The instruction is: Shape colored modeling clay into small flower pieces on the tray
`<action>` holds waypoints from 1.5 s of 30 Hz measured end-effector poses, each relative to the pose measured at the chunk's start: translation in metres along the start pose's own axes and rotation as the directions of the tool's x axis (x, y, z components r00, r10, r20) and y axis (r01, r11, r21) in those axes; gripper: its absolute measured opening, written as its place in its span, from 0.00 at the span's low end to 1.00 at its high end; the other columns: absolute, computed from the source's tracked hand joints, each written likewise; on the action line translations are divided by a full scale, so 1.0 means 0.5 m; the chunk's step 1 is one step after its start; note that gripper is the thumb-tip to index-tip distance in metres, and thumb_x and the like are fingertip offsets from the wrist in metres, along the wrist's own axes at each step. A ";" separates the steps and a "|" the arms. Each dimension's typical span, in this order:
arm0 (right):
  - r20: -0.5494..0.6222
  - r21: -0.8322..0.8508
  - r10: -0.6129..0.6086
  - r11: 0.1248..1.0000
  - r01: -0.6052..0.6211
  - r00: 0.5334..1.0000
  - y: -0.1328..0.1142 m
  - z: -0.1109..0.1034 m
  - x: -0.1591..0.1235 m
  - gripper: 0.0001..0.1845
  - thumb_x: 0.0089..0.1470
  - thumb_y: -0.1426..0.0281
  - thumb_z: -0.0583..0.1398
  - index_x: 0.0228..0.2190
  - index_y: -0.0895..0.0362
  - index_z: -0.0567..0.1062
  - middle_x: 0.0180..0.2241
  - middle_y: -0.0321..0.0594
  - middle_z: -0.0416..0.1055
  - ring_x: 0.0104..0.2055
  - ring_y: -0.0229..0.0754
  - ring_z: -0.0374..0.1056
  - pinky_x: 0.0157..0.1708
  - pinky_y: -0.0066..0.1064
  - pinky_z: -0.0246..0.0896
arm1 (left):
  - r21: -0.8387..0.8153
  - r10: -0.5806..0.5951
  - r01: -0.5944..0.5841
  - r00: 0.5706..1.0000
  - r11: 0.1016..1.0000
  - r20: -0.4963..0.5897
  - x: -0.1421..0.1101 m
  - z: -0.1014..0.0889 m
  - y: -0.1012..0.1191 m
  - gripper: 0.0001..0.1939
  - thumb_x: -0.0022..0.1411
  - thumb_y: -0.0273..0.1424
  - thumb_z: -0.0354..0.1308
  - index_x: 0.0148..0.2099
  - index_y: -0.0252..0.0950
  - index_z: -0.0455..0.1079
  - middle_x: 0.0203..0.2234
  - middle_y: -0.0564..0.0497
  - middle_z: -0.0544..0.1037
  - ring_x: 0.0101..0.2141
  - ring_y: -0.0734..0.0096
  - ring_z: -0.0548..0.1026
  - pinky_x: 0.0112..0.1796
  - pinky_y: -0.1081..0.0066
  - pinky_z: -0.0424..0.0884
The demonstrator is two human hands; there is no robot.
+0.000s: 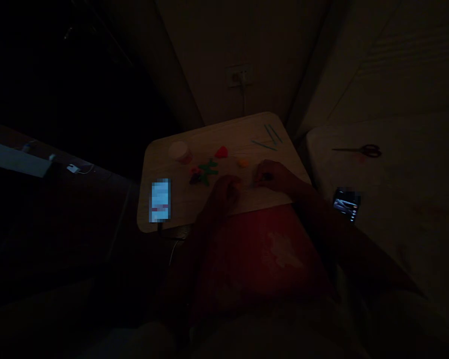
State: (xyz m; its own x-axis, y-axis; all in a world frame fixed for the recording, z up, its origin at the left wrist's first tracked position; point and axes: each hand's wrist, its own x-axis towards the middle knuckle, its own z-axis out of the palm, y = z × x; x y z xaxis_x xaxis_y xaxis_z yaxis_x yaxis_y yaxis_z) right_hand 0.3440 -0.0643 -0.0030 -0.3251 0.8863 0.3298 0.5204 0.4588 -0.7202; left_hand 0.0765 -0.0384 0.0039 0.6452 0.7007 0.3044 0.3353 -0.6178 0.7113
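In dim light, my left hand (224,193) is curled low over the small wooden table (183,199). A faint orange spot shows at its fingertips, too dark to name. My right hand (275,175) is closed near the table's right side, and whatever its fingers pinch is hidden in shadow. Just beyond the hands lies a yellow-orange lump (243,163), with a red lump (221,152) farther back. Left of my left hand are green branching pieces (208,169), like modelling clay, beside a dark piece (195,178) and a pinkish-red one (196,170).
A whitish tub (179,149) stands at the table's back left. A lit phone (159,200) lies at the left edge. Three thin blue-green sticks (273,134) are at the back right. Scissors (362,150) and another phone (346,204) rest on the pale surface to the right.
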 end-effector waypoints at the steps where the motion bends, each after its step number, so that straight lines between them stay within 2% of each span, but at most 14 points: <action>1: 0.004 -0.007 0.004 1.000 -0.004 1.000 -0.002 0.000 -0.001 0.10 0.54 0.62 0.70 0.28 0.55 0.81 0.31 0.42 0.78 0.39 0.48 0.71 0.42 0.37 0.62 | -0.016 -0.016 0.016 1.000 1.000 0.003 -0.002 -0.001 0.000 0.12 0.65 0.27 0.59 0.52 0.36 0.70 0.47 0.43 0.79 0.48 0.59 0.77 0.53 0.58 0.74; 6: 0.007 -0.016 0.001 1.000 -0.001 1.000 -0.009 0.003 -0.002 0.09 0.54 0.62 0.71 0.28 0.55 0.82 0.31 0.42 0.78 0.39 0.48 0.71 0.43 0.38 0.62 | -0.010 -0.026 0.026 1.000 1.000 -0.008 -0.008 -0.010 -0.008 0.14 0.66 0.28 0.59 0.53 0.35 0.70 0.48 0.42 0.78 0.49 0.59 0.77 0.54 0.57 0.74; 9: -0.001 -0.014 0.003 1.000 -0.003 1.000 -0.008 0.009 -0.002 0.09 0.53 0.63 0.72 0.29 0.55 0.82 0.31 0.43 0.79 0.39 0.49 0.71 0.43 0.38 0.62 | 0.037 0.001 0.000 1.000 0.999 -0.029 -0.013 -0.018 -0.014 0.17 0.65 0.29 0.62 0.56 0.35 0.70 0.50 0.41 0.77 0.51 0.58 0.76 0.54 0.56 0.74; 11: -0.005 -0.022 0.008 1.000 -0.008 1.000 -0.009 0.014 -0.002 0.09 0.53 0.63 0.72 0.28 0.55 0.82 0.31 0.43 0.79 0.39 0.49 0.71 0.43 0.38 0.62 | 0.076 0.034 -0.032 0.999 0.997 -0.027 -0.018 -0.022 -0.017 0.16 0.66 0.30 0.62 0.55 0.36 0.71 0.50 0.42 0.77 0.51 0.57 0.75 0.55 0.55 0.74; 15: 0.013 -0.049 0.002 0.999 -0.001 1.000 -0.014 0.028 0.005 0.08 0.53 0.64 0.72 0.28 0.55 0.82 0.31 0.42 0.79 0.40 0.49 0.71 0.44 0.38 0.61 | 0.149 0.097 -0.097 0.995 0.984 0.007 -0.033 -0.023 -0.018 0.17 0.69 0.31 0.60 0.59 0.37 0.73 0.52 0.42 0.76 0.55 0.57 0.74 0.58 0.53 0.72; 19: 0.047 -0.080 -0.030 0.996 0.034 0.998 -0.020 0.049 0.020 0.07 0.55 0.65 0.70 0.29 0.54 0.81 0.32 0.41 0.79 0.40 0.49 0.71 0.45 0.38 0.60 | 0.228 0.115 -0.119 0.993 0.966 0.032 -0.052 -0.028 -0.015 0.21 0.72 0.29 0.56 0.64 0.41 0.72 0.57 0.42 0.75 0.58 0.56 0.72 0.60 0.52 0.70; 23: 0.042 -0.096 -0.088 0.991 0.091 0.995 -0.021 0.068 0.038 0.09 0.58 0.63 0.68 0.30 0.55 0.81 0.33 0.42 0.79 0.40 0.48 0.72 0.45 0.38 0.61 | 0.309 0.134 -0.160 0.985 0.938 0.106 -0.064 -0.042 -0.014 0.26 0.71 0.29 0.56 0.69 0.45 0.68 0.63 0.42 0.72 0.61 0.52 0.69 0.62 0.47 0.66; 30: 0.061 -0.152 -0.073 0.985 0.082 0.995 -0.026 0.075 0.055 0.10 0.58 0.61 0.68 0.30 0.54 0.81 0.34 0.43 0.80 0.41 0.50 0.72 0.45 0.39 0.61 | 0.277 0.105 -0.143 0.984 0.950 0.146 -0.060 -0.047 -0.030 0.30 0.70 0.29 0.57 0.71 0.50 0.66 0.66 0.44 0.69 0.64 0.50 0.66 0.64 0.46 0.62; 37: -0.018 -0.185 -0.026 0.983 0.023 0.999 -0.030 0.091 0.043 0.11 0.57 0.60 0.68 0.31 0.55 0.83 0.34 0.45 0.80 0.41 0.51 0.73 0.45 0.40 0.61 | 0.258 0.092 -0.136 0.980 0.956 0.177 -0.059 -0.047 -0.047 0.29 0.69 0.29 0.56 0.70 0.51 0.68 0.67 0.46 0.68 0.64 0.51 0.65 0.65 0.46 0.60; 41: -0.038 -0.208 -0.017 0.978 0.009 0.999 -0.034 0.095 0.040 0.11 0.57 0.60 0.68 0.30 0.55 0.82 0.34 0.46 0.79 0.42 0.52 0.72 0.45 0.40 0.61 | 0.239 0.100 -0.140 0.980 0.961 0.173 -0.057 -0.048 -0.044 0.28 0.69 0.28 0.56 0.68 0.51 0.70 0.65 0.46 0.69 0.63 0.51 0.66 0.64 0.46 0.61; 45: -0.049 -0.184 -0.029 0.983 0.020 0.998 -0.028 0.094 0.042 0.12 0.58 0.59 0.68 0.31 0.55 0.82 0.34 0.46 0.80 0.42 0.51 0.72 0.45 0.40 0.61 | 0.241 0.096 -0.138 0.980 0.961 0.177 -0.057 -0.050 -0.029 0.30 0.68 0.28 0.56 0.70 0.50 0.67 0.65 0.45 0.69 0.63 0.51 0.66 0.64 0.46 0.61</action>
State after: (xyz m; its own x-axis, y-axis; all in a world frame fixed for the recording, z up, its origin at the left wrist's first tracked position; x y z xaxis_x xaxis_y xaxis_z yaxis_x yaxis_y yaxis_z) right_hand 0.2929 -0.0551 -0.0145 -0.3014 0.8744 0.3801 0.6505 0.4801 -0.5886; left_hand 0.0363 -0.0406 0.0007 0.7855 0.5639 0.2548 0.3987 -0.7762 0.4884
